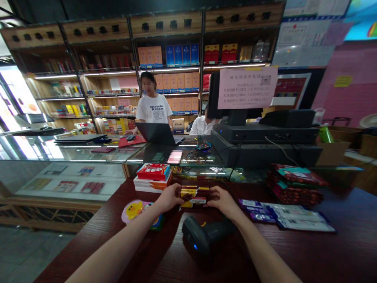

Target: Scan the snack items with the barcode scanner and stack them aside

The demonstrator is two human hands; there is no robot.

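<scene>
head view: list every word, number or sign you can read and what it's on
"游乐场办卡充值", "充值200元/15次", "充值300元/28次", "充值500元/60次": pink sign on the monitor; its bracketed text is too small.
"Miocche Kellxm", spelling uncertain: white T-shirt.
Too blurred or small to read: shelf headers, red box, held package, purple packets, wall papers.

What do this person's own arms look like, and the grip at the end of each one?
Both are human: the left forearm and right forearm are bare, with no sleeve, watch or bracelet visible. The left grip and right grip are ordinary ungloved hands; fingernail details are too small to tell.
</scene>
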